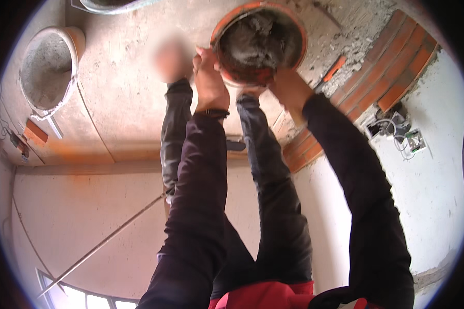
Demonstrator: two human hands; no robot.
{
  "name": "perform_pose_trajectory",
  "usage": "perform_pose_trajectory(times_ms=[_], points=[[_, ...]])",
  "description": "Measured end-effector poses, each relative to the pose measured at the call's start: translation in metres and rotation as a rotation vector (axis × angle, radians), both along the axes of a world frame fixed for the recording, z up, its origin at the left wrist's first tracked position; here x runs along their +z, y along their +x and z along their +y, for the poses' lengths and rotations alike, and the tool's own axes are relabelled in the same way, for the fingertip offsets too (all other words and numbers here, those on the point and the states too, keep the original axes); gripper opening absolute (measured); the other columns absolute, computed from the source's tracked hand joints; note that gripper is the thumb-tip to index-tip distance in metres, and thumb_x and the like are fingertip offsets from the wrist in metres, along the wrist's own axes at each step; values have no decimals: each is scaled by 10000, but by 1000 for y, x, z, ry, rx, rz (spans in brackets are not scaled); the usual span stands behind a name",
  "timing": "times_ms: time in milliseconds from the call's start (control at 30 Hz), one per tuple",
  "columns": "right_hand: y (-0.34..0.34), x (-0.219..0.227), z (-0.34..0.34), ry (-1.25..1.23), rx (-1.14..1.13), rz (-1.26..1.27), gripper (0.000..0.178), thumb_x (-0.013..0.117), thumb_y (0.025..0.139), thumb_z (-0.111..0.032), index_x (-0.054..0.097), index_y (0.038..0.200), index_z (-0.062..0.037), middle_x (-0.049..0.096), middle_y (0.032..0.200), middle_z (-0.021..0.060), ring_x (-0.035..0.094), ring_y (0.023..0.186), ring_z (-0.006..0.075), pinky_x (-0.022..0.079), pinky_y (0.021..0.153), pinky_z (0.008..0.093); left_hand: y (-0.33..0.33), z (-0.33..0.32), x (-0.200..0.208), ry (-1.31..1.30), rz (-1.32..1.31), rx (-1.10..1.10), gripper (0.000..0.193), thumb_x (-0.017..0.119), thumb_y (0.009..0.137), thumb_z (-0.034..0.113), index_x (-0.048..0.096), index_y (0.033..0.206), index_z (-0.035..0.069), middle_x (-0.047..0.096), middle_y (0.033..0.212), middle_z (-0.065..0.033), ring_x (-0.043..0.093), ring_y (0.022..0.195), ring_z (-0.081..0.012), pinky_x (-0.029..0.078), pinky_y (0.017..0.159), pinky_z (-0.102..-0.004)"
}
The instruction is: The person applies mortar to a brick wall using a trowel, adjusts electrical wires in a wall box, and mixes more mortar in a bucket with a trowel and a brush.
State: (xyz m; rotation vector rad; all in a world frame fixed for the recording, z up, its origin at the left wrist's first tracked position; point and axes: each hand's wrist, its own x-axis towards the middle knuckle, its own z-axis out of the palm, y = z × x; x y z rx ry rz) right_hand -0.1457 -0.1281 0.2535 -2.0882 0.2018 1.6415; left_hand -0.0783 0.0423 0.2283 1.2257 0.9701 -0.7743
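An orange-red bucket (302, 38) with grey mortar (258, 38) in it is at the top centre, its mouth facing me. My left hand (211, 85) is closed at the bucket's left rim, thumb and fingers around the edge. At the lower right of the rim is my right hand (292, 91), its fingers curled and partly hidden. From under that hand sticks out the end of a pale wooden handle (297, 117); the tool's other end cannot be made out.
A low red-brick course (363, 82) curves along the right wall, with rubble and an orange piece (335, 68) beside it. Wires hang from an opened wall box (415, 140). At left stand a pale bucket (49, 69) and a loose brick (36, 132). My legs are below.
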Motion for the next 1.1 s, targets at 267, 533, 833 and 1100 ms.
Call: perform_pose_trajectory(times_ms=[267, 533, 833, 1100], points=[[-53, 74, 2, -120, -735, -88, 164, 574, 887, -134, 528, 927, 18, 605, 745, 173, 637, 652, 349, 546, 636, 443, 2, -1, 0, -23, 3, 114, 509, 443, 1051, 420, 372, 1326, -3, 473, 1284, -97, 407, 1210, -171, 301, 1070, -344], [-23, -33, -2, 262, -566, 78, 198, 608, 891, -165, 591, 877, 32, 627, 783, 202, 663, 682, 330, 567, 656, 410, 6, -6, 6, -97, 52, 23, 521, 397, 1050, 465, 376, 1367, 51, 431, 1390, -74, 357, 1306, -187, 232, 1115, -408], [-81, 60, 17, -161, -578, -244, 153, 556, 884, -123, 602, 907, 20, 628, 896, 248, 645, 850, 398, 536, 794, 467, 9, 1, 8, -95, 100, 49, 740, 382, 1048, 500, 165, 1545, -3, 218, 1595, -114, 191, 1467, -207, 112, 1197, -390], [-35, -33, 14, 124, -189, -196, 260, 604, 816, -64, 549, 1046, 44, 644, 867, 260, 659, 668, 338, 549, 657, 403, 4, -9, 10, -161, -3, 73, 567, 385, 1061, 466, 387, 1404, 14, 491, 1350, -82, 439, 1237, -160, 310, 1097, -336]])
